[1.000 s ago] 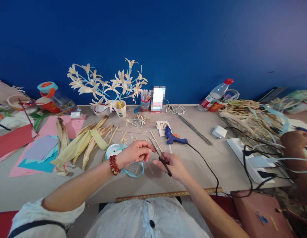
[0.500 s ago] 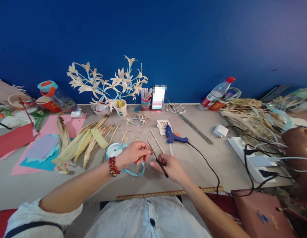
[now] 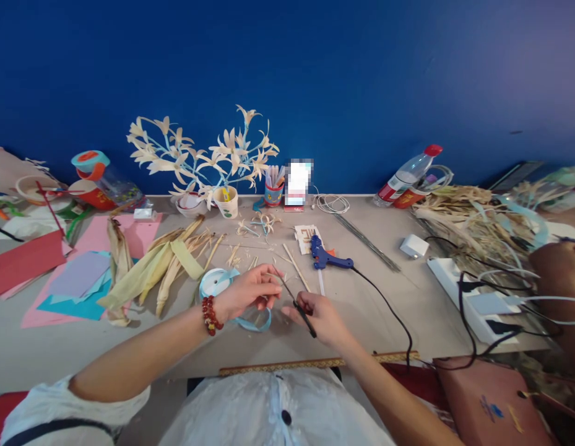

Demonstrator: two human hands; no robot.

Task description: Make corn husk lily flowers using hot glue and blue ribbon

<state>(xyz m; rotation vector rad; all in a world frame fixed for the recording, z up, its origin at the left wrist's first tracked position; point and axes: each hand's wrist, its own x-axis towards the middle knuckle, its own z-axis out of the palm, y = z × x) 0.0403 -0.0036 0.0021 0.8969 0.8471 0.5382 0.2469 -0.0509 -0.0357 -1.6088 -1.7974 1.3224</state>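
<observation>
My right hand [image 3: 322, 317] is closed around the black handles of a pair of scissors [image 3: 308, 321], whose slim blades slant up and left toward my other fingers. My left hand [image 3: 252, 290], with a red bead bracelet at the wrist, is closed with its fingertips by the blades. Whatever it pinches is too small to make out. Behind that hand lies a spool of light blue ribbon [image 3: 211, 280]; a loose loop of the ribbon [image 3: 257, 325] curls out below the fingers. Pale thin strips [image 3: 294, 266] rest just beyond the hands.
A blue glue gun [image 3: 331, 255] and its black cord lie to the right, near wires [image 3: 368, 241] and a white power strip [image 3: 458, 294]. Corn husks [image 3: 164, 272] and coloured paper [image 3: 80, 272] cover the left. Husk flowers [image 3: 229, 145] stand behind. Another person's hand [image 3: 554, 263] is far right.
Both hands stay close together over the table. My left fingers have shifted slightly left and bent a little differently; the scissors have hardly moved.
</observation>
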